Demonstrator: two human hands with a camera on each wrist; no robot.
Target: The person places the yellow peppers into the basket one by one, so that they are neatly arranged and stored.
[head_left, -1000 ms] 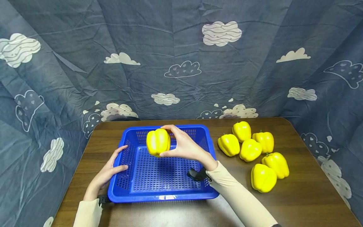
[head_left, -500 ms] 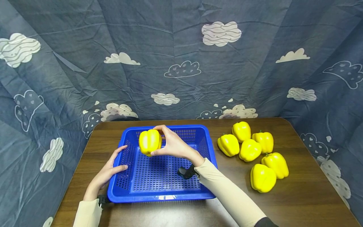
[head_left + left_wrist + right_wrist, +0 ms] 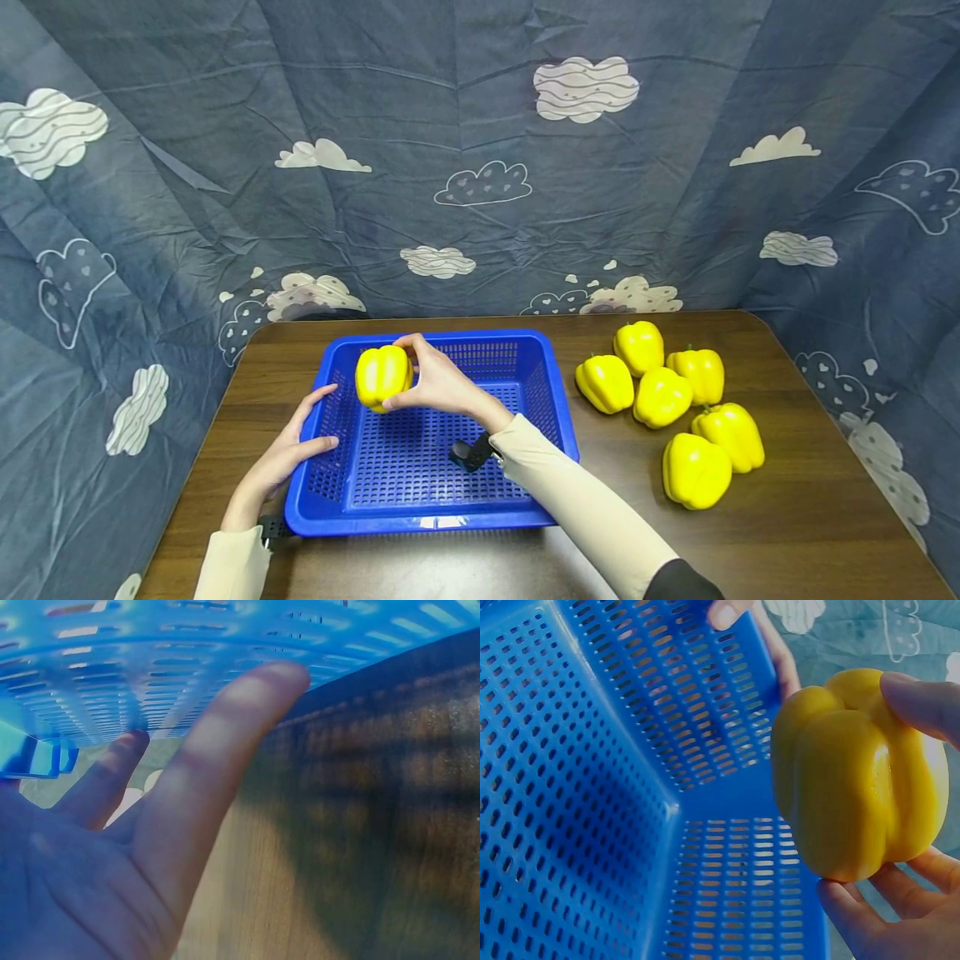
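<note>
A yellow bell pepper [image 3: 382, 377] hangs over the left back part of a blue plastic basket [image 3: 435, 523] with slotted walls. My right hand [image 3: 442, 382] grips it from the right, thumb on the near side and fingers on the far side. In the right wrist view, the bell pepper [image 3: 855, 780] is above the basket floor, apart from it. My left hand [image 3: 281, 454] holds the basket's left rim, thumb and a finger reaching over it. The left wrist view shows its fingers [image 3: 225, 735] against the slotted wall.
Several more yellow bell peppers [image 3: 663, 397] lie in a loose group on the brown wooden table [image 3: 825, 500], right of the basket. Behind the table's back edge hangs a grey-blue cloth [image 3: 480, 242] with printed clouds.
My right hand has carried the yellow bell pepper leftward over the basket, slower in the last half second. The left hand, the basket and the other peppers have stayed in place.
</note>
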